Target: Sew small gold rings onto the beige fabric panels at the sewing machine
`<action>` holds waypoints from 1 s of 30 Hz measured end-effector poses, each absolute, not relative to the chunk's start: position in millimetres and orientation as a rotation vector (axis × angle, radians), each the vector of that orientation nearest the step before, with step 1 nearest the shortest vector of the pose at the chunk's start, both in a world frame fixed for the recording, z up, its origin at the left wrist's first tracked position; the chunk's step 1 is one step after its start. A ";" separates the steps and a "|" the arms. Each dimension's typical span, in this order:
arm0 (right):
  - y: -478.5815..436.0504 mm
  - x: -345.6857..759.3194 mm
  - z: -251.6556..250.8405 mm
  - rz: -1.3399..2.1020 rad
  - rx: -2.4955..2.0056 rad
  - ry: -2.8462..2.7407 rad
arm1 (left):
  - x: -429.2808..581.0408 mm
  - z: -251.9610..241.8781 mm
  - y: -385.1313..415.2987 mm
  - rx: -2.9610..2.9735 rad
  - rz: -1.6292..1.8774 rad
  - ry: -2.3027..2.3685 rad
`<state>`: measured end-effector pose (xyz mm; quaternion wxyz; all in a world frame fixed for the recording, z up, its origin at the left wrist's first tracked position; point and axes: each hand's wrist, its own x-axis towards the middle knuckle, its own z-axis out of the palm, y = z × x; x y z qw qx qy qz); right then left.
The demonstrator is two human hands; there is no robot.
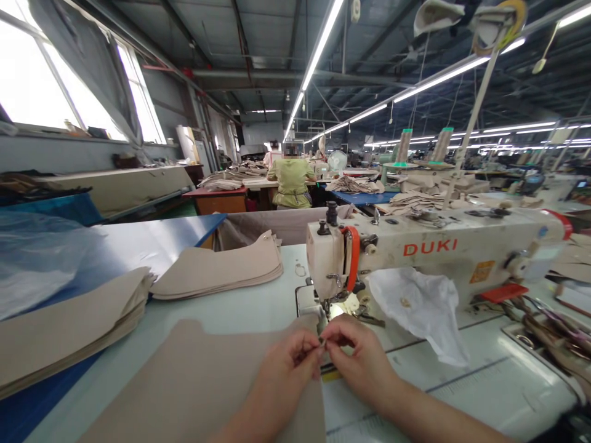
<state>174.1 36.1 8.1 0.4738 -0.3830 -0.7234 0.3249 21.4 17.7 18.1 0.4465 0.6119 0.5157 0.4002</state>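
A large beige fabric panel (198,375) lies flat on the pale table, its right edge running up to the sewing machine (388,246). Just in front of the needle area, my left hand (295,363) rests over that edge with thumb and fingers pinched together. My right hand (355,351) meets it from the right, also pinching, and the fingertips of both almost touch. Something small and pale shows between them, too small to make out. The machine's lit needle area is partly hidden behind my right hand.
Stacks of cut beige panels lie at the left (78,326) and behind the worked panel (221,271). A white cloth (420,307) hangs on the machine arm. Scissors and other tools fill a tray (554,357) at the right. A person in a yellow-green shirt (290,181) sits ahead.
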 end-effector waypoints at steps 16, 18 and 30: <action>43.3 178.7 0.7 1.725 -0.797 -1.260 | 10.9 17.1 22.6 1.238 0.959 0.984; 43.7 179.2 1.8 1.699 -0.805 -1.218 | 8.5 19.2 24.3 1.170 0.961 1.004; 43.7 174.1 2.3 1.653 -0.866 -1.234 | 11.6 28.0 25.9 1.179 0.887 1.076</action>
